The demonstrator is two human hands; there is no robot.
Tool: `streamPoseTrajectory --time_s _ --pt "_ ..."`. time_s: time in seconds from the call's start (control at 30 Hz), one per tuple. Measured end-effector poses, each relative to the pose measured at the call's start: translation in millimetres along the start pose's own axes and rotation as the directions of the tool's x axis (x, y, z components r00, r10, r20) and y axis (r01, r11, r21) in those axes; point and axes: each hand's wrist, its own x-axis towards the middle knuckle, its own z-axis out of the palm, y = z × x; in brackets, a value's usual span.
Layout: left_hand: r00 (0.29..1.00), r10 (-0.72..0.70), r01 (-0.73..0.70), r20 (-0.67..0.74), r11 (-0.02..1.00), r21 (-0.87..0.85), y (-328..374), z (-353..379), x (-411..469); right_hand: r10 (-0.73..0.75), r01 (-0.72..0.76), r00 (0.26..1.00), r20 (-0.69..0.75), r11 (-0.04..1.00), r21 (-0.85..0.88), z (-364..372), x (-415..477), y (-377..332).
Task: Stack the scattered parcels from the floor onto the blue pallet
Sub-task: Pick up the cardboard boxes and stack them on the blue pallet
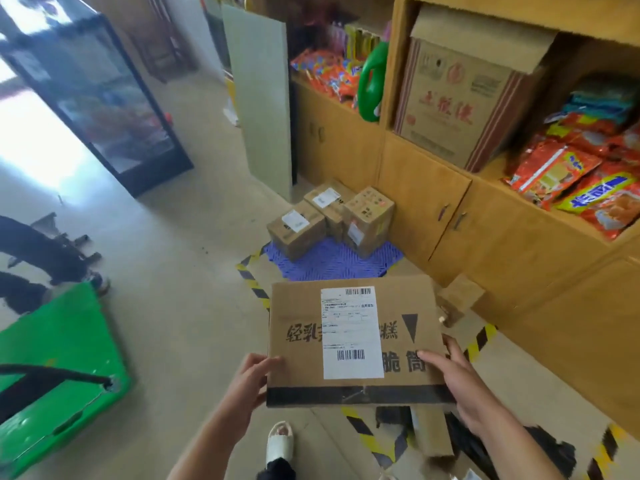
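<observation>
My left hand (258, 379) and right hand (460, 386) reach forward, each gripping a side edge of the flat parcel (353, 344), thumbs on top. It is held above the floor, label up, long axis left to right, black-taped edge toward me. Beyond it, the blue pallet (332, 265) carries three boxes (298, 230) beside the wooden cabinet (422, 202).

On the floor (180, 306) a blue pallet (332, 263) is laid beyond the right hand (460, 386), edged by striped tape (254, 284). A small box (460, 299) is seen nearer that hand, and a green crate (59, 368) left of the left hand (249, 379).
</observation>
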Motion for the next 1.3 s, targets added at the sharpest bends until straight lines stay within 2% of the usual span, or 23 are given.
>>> streamPoseTrajectory --time_s 0.13,0.23,0.47,0.63,0.93,1.03,1.17,1.3 --pt "0.999 -0.019 0.018 -0.030 1.000 -0.022 5.8 -66.9 28.3 -0.012 0.012 1.000 -0.001 0.999 -0.042 73.4 5.2 -25.2" --pt "1.000 0.006 -0.006 0.001 0.999 -0.035 26.3 -102.4 55.5 -0.042 0.041 0.998 -0.039 0.999 -0.029 116.4 10.7 -44.0" --pt "0.998 0.030 -0.030 0.059 1.000 -0.005 82.8 -154.9 115.9 -0.016 0.018 0.996 -0.093 1.000 0.023 179.3 27.3 -63.1" --pt "0.994 -0.038 0.031 0.102 0.997 0.070 118.6 -166.8 169.0 0.048 -0.045 0.995 -0.084 0.999 0.027 195.9 70.7 -82.8" --pt "0.964 -0.205 0.162 0.167 0.958 0.236 207.5 -174.5 279.8 0.131 -0.132 0.989 -0.065 0.991 0.000 241.0 211.9 -157.7" --pt "0.955 -0.233 0.189 0.183 0.955 0.231 239.3 -178.4 316.7 0.156 -0.155 0.986 -0.056 0.988 0.011 254.2 249.4 -186.1" --pt "0.955 -0.267 0.238 0.130 0.950 0.204 266.7 -183.4 358.9 0.180 -0.180 0.981 -0.071 0.984 0.016 273.0 280.9 -207.8" --pt "0.935 -0.333 0.305 0.123 0.930 0.206 289.8 -176.6 404.0 0.211 -0.209 0.968 -0.137 0.977 0.029 286.3 305.9 -221.2"
